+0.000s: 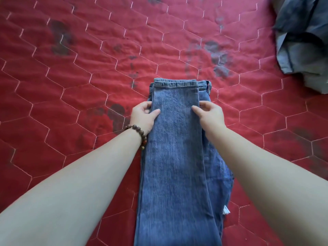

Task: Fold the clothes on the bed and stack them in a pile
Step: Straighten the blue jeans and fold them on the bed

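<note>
**Jeans doubled over, both hands pinching the edges mid-fold**

So here's where I'm at. The jeans (pixel 177 157) lie lengthwise on the red quilted bed (pixel 71 77), already folded leg over leg, with the hems brought up to meet the waistband at the far end beyond my fingers. I reckon they're laid that way so the next fold just halves a tidy strip.

My left hand (pixel 143 116) grips the left edge: thumb on top of the denim, the other fingers (pixel 144 104) curled around the side, so it's a narrow pinch on the cloth. My right hand (pixel 207 112) mirrors it on the right edge, thumb on top and fingers hooked over the side. The jeans sit right between the two hands.

Holding both sides level looks like the setup for lifting the far end toward me.

Well off to the right of my right fingers there's a crumpled grey garment (pixel 301 36), not folded yet. I can't see any pile.
</note>
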`<state>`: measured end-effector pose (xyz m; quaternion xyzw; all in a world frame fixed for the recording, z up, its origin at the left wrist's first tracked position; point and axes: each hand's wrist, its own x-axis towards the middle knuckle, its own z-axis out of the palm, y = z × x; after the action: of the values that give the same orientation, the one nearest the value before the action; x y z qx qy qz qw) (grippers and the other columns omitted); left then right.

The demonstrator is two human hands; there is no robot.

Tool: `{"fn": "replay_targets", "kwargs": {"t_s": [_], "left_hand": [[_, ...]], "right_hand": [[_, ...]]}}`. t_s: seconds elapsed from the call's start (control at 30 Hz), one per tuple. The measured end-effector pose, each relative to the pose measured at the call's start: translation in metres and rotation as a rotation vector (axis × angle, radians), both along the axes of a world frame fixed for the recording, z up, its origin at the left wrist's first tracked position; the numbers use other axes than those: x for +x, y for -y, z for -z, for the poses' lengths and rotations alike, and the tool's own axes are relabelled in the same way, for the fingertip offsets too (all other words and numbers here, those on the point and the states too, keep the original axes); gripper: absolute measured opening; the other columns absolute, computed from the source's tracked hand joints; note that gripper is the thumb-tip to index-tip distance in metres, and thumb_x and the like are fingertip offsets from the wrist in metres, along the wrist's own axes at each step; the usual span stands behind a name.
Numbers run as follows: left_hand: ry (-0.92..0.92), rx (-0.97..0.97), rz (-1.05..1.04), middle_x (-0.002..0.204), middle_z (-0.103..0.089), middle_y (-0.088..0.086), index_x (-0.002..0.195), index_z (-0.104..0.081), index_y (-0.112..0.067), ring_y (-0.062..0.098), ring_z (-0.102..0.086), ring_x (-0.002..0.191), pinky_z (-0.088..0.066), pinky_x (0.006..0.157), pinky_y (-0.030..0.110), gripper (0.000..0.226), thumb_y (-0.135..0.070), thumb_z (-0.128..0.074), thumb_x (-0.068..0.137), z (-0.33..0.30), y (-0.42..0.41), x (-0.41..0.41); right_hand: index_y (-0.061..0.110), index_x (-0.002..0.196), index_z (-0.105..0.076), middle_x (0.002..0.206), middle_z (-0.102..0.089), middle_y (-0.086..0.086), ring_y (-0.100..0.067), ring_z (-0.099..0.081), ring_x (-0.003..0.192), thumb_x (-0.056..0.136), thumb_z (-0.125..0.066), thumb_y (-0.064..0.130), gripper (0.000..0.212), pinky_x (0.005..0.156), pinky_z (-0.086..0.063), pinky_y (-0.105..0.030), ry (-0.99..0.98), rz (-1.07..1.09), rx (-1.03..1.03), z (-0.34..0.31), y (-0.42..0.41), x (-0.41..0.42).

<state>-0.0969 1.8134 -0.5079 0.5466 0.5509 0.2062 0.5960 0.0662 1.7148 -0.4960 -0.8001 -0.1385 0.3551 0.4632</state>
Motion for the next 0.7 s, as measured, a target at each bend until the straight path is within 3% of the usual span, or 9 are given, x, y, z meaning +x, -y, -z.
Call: {"fn": "replay_targets", "kwargs": {"t_s": [0.1, 0.17, 0.23, 0.33, 0.4, 0.5, 0.7], "left_hand": [[-0.315, 0.414, 0.028, 0.120, -0.061, 0.007, 0.125, -0.057, -0.010, 0.017, -0.057, 0.107, -0.042, 0.101, 0.030, 0.039, -0.005, -0.060, 0.086, -0.006, 0.002, 0.005], [-0.453, 0.711, 0.180, 0.136, -0.050, 0.011, 0.132, -0.052, -0.007, 0.024, -0.042, 0.129, -0.026, 0.113, 0.035, 0.045, -0.006, -0.054, 0.087, -0.010, 0.010, 0.012], [-0.553, 0.868, 0.402, 0.152, -0.034, 0.009, 0.142, -0.041, -0.008, 0.025, -0.023, 0.143, -0.014, 0.119, 0.039, 0.050, -0.012, -0.048, 0.092, -0.005, 0.015, 0.025], [-0.799, 0.900, 0.640, 0.162, -0.004, 0.002, 0.152, -0.015, -0.014, 0.020, 0.004, 0.148, 0.001, 0.120, 0.041, 0.053, -0.023, -0.028, 0.102, 0.017, 0.011, 0.042], [-0.889, 0.875, 0.686, 0.162, 0.006, 0.000, 0.154, -0.005, -0.018, 0.019, 0.011, 0.148, 0.003, 0.120, 0.045, 0.055, -0.032, -0.021, 0.102, 0.033, 0.005, 0.042], [-0.863, 0.897, 0.668, 0.162, 0.007, 0.000, 0.153, -0.006, -0.024, 0.018, 0.010, 0.148, 0.003, 0.119, 0.048, 0.059, -0.039, -0.023, 0.099, 0.046, 0.005, 0.036], [-0.700, 0.818, 0.636, 0.161, 0.009, 0.007, 0.153, -0.013, -0.031, 0.019, 0.011, 0.148, 0.007, 0.119, 0.043, 0.062, -0.039, -0.035, 0.095, 0.047, 0.000, 0.030]], "right_hand": [[0.013, 0.116, -0.062, 0.113, -0.064, -0.007, -0.018, -0.059, 0.097, 0.090, -0.062, 0.021, 0.026, 0.088, -0.043, -0.027, 0.306, -0.085, -0.135, 0.001, -0.004, -0.002], [0.005, 0.126, -0.055, 0.128, -0.052, -0.015, -0.028, -0.049, 0.117, 0.091, -0.057, 0.016, 0.037, 0.102, -0.036, -0.033, 0.642, -0.220, -0.128, 0.001, -0.003, -0.013], [-0.002, 0.132, -0.051, 0.141, -0.045, -0.021, -0.035, -0.037, 0.134, 0.091, -0.054, 0.008, 0.043, 0.115, -0.025, -0.041, 0.867, -0.442, -0.070, 0.007, -0.008, -0.026], [0.004, 0.146, -0.033, 0.156, -0.026, -0.012, -0.026, -0.015, 0.147, 0.098, -0.041, 0.012, 0.049, 0.121, -0.004, -0.042, 0.958, -0.719, -0.141, 0.025, -0.021, -0.031], [0.011, 0.152, -0.019, 0.161, -0.012, -0.004, -0.020, -0.004, 0.149, 0.102, -0.032, 0.022, 0.053, 0.120, 0.005, -0.040, 1.007, -0.794, -0.260, 0.042, -0.025, -0.026], [0.017, 0.153, -0.015, 0.161, -0.009, 0.001, -0.018, -0.004, 0.149, 0.101, -0.030, 0.031, 0.056, 0.120, 0.004, -0.042, 1.056, -0.766, -0.310, 0.059, -0.020, -0.022], [0.025, 0.153, -0.015, 0.162, -0.001, -0.006, -0.017, 0.000, 0.149, 0.098, -0.027, 0.040, 0.059, 0.121, 0.001, -0.039, 1.047, -0.643, -0.331, 0.066, -0.020, -0.025]]}}
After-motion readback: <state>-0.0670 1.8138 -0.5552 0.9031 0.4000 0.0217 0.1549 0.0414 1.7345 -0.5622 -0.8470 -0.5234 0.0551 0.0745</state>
